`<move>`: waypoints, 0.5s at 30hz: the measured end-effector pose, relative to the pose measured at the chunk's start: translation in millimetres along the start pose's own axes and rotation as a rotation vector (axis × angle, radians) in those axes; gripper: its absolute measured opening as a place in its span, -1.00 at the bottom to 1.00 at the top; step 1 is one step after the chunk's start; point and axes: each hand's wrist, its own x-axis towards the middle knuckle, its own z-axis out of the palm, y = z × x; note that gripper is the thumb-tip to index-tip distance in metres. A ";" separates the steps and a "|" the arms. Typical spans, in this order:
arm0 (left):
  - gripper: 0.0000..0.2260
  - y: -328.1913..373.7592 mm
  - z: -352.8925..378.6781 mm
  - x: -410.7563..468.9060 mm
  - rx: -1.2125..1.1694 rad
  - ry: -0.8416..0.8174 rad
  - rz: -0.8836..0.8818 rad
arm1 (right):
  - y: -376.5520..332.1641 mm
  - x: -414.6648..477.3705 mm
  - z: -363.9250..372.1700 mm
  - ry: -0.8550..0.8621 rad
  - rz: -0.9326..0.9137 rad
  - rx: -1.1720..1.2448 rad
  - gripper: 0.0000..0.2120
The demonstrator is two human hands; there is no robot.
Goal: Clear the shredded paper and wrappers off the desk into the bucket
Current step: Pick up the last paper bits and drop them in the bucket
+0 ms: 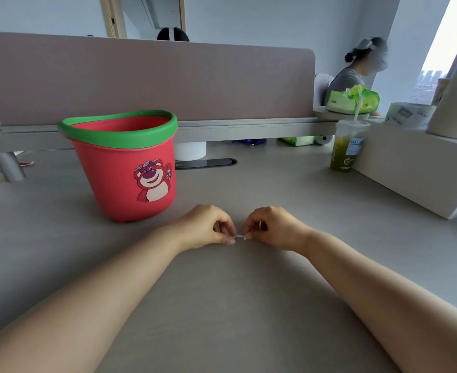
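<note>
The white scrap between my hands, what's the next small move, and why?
Probably release with the right hand, then carry the white scrap in the left hand to the bucket. Both hands pinch it now, and the bucket stands open nearer the left.

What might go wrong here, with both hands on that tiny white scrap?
The paper scrap is tiny and is pinched only at its ends by the left hand and right hand, so it may tear or slip back onto the desk. The bucket is tall and stands off to the left. A scrap this light might flutter past it when dropped.
</note>
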 end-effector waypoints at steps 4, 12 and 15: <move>-0.86 5.5 4.8 2.9 0.061 0.039 -0.005 | -4.9 -0.3 4.5 -0.035 0.020 -0.092 -0.89; -0.85 13.6 9.8 -1.6 0.280 0.024 0.051 | -8.4 -8.8 8.7 -0.066 0.034 -0.276 -0.85; -0.82 14.8 11.8 -3.2 0.347 -0.006 0.044 | -3.4 -12.5 5.0 -0.028 0.049 -0.236 -0.89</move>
